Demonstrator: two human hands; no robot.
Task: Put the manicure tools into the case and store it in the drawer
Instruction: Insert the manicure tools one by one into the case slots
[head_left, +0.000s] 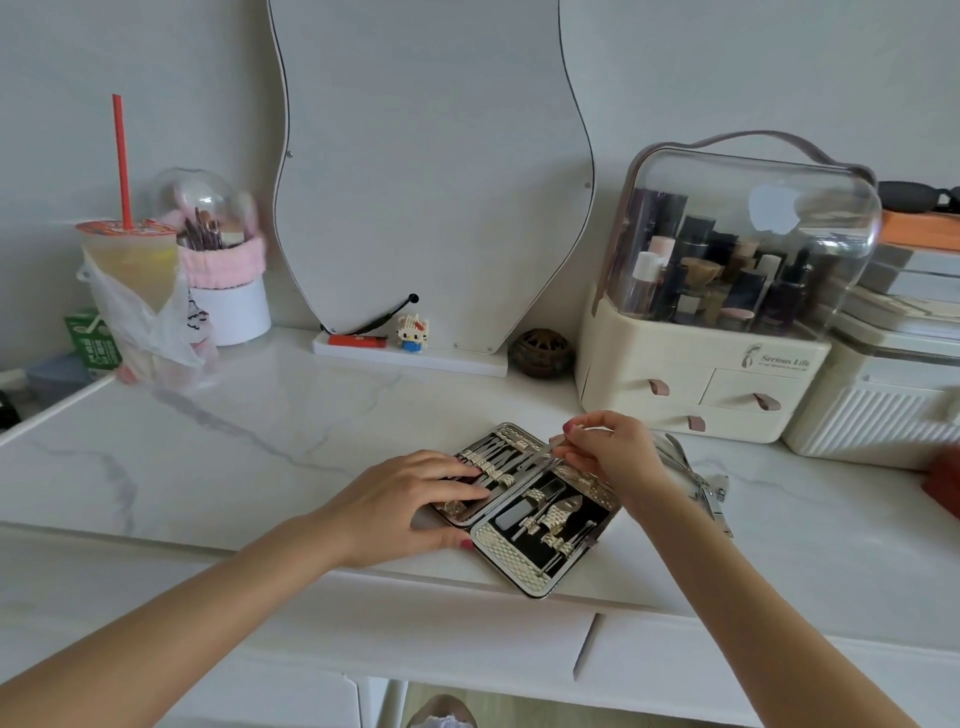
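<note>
An open black-lined manicure case with a woven metallic cover lies flat near the front edge of the white marble worktop, rows of steel tools strapped in both halves. The left hand rests on the left half with fingers straight, thumb at the case's near edge. The right hand pinches a thin steel manicure tool over the hinge; more loose steel tools lie just right of the case.

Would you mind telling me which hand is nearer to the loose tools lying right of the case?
Right. The right hand pinches a thin tool over the case, just left of the loose tools; the left hand rests on the case's far left half.
</note>
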